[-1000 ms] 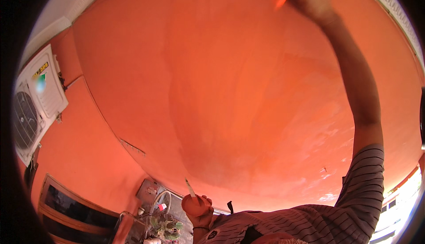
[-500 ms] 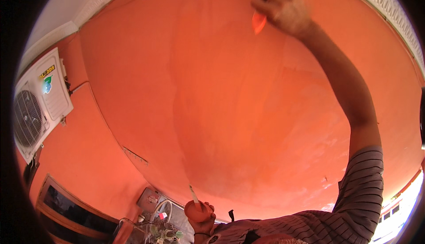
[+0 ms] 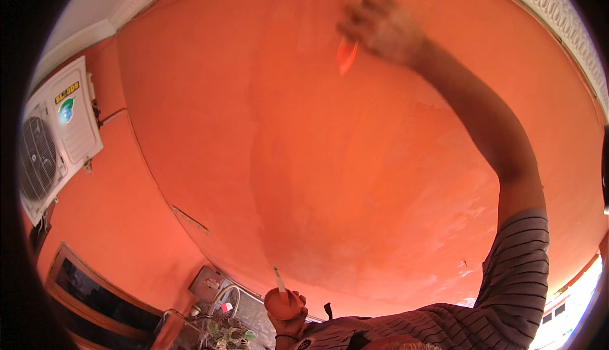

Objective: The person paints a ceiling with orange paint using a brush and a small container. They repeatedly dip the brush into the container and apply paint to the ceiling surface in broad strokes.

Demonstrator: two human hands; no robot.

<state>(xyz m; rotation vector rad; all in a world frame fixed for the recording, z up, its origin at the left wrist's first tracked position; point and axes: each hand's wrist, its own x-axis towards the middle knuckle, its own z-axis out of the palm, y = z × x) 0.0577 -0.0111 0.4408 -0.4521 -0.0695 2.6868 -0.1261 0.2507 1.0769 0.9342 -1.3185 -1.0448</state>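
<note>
My right hand (image 3: 380,29), blurred, is raised high against the orange wall (image 3: 304,134), its fingers closed on a brush with a bright orange handle (image 3: 346,55). The brush's head is largely blurred at the wall. Patchy, darker strokes show on the wall below it. Low in the middle, my left hand (image 3: 292,324) holds a small orange-coated container (image 3: 279,302), with a pale flat stick or tool (image 3: 279,280) standing up out of it.
An air conditioner unit (image 3: 60,140) is mounted at the left, above a wood-framed window (image 3: 101,290). Potted plants (image 3: 228,331) and other items are at the lower left. Decorative white moulding (image 3: 545,13) runs along the top, and bright daylight shows at the lower right.
My right hand has swept down and leftward across the wall from the upper right, still gripping the brush. My left hand stays low with the container, shifted only slightly.
</note>
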